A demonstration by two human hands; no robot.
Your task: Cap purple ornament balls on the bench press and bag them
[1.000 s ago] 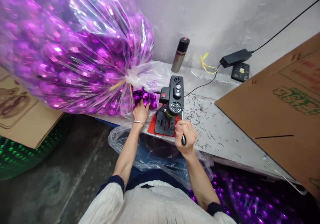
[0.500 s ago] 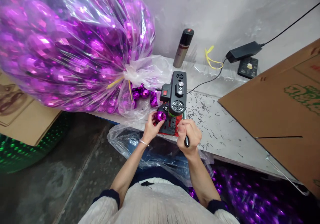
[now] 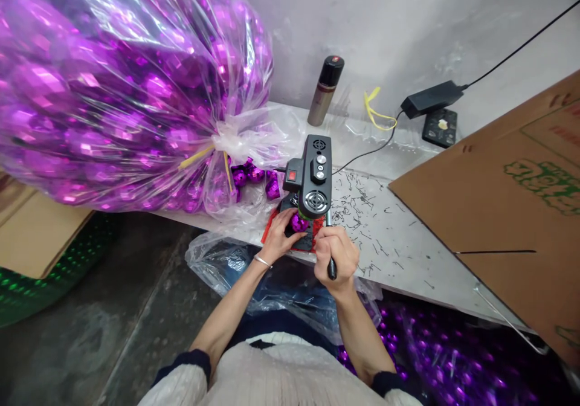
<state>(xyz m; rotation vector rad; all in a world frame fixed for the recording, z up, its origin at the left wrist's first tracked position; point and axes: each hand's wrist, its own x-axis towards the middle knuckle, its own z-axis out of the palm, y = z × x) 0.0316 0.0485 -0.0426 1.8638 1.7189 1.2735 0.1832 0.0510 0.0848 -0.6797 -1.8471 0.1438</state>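
Observation:
A small drill press [image 3: 316, 176], black with round vents and a red switch, stands on the table on a red base. My left hand [image 3: 280, 237] is closed round a shiny purple disco ball ornament [image 3: 299, 222], which sits beneath the press head, over the black base plate. Whether the ball touches the tool is hidden by the head. My right hand [image 3: 336, 252] grips the press's feed lever [image 3: 332, 268] by its black handle, right of the base. Several more purple ornaments [image 3: 256, 173] lie left of the press, partly under clear plastic.
A huge clear bag of purple balls [image 3: 136, 92] fills the left. Behind the press stand a spray can [image 3: 326, 90], a yellow tie [image 3: 374, 113] and a black power adapter [image 3: 432, 99]. Dark shavings [image 3: 362, 212] litter the table [image 3: 408, 261]; a cardboard box [image 3: 498, 206] leans in from the right.
My left hand has brought the purple ornament rightward, from beside the press to under its head. My right hand stays on the lever. The whole view has shifted slightly.

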